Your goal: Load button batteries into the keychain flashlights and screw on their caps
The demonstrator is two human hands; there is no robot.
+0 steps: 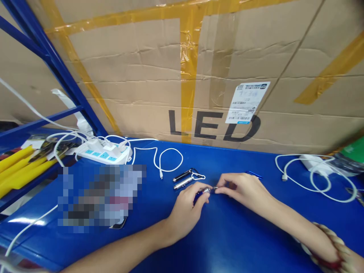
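Just right of the middle of the blue table, my left hand (187, 208) is closed around a small blue and silver cylinder (206, 190), its silver end pointing right. My right hand (243, 188) pinches a tiny metal piece (215, 188) at that end; its exact shape is too small to tell. Behind my left hand lie a black penlight-like cylinder (182, 176) and a silver one (182, 183), with a silver carabiner (198, 176) beside them. A blue carabiner (254, 174) lies behind my right hand, partly hidden by it.
A large cardboard box (136, 76) marked LED stands along the back. At left are a white power strip (105, 153) with cables, a blurred-out object (99, 197) and yellow items (25, 167). A white adapter (315, 164) with a coiled cable lies at right.
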